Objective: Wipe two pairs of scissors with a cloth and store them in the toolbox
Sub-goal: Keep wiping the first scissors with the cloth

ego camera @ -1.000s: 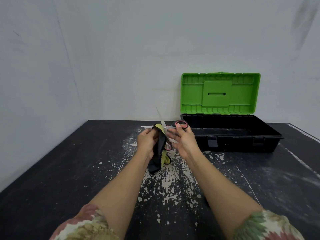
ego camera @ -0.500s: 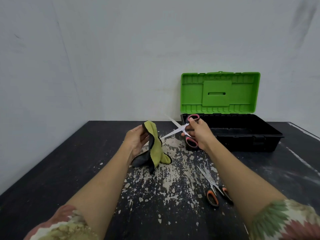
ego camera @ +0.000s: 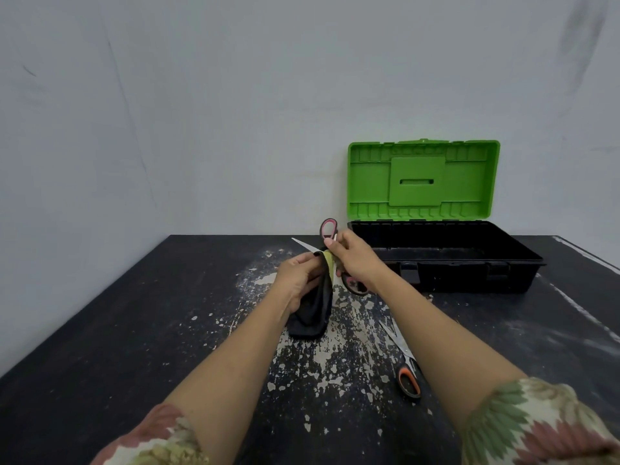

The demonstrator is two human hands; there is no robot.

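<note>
The work surface is a black table [ego camera: 100,330] whose coating is chipped into pale flecks, densest directly under and toward the viewer from both hands. Plain white walls [ego camera: 201,112] meet in a corner beyond and to the left of the left hand.

The right hand [ego camera: 355,263] grips the pink-handled scissors [ego camera: 328,228], fingers curled round the handle area; one loop stands above the hand, the other shows below it. One blade tip projects beyond the left hand. The left hand [ego camera: 298,280] pinches the cloth [ego camera: 312,313] against the blades; the cloth, black with a yellow face, hangs below that hand, its lower end at the table surface.

The toolbox [ego camera: 469,273] stands beyond and to the right of the right hand, black tray open, green lid [ego camera: 423,181] upright.

The orange-handled scissors [ego camera: 407,377] lie on the table beneath the right forearm, which covers one handle. The pivot and most of the held blades are hidden by cloth and fingers. Patterned sleeves [ego camera: 536,424] are cut off by the lower frame edge.
</note>
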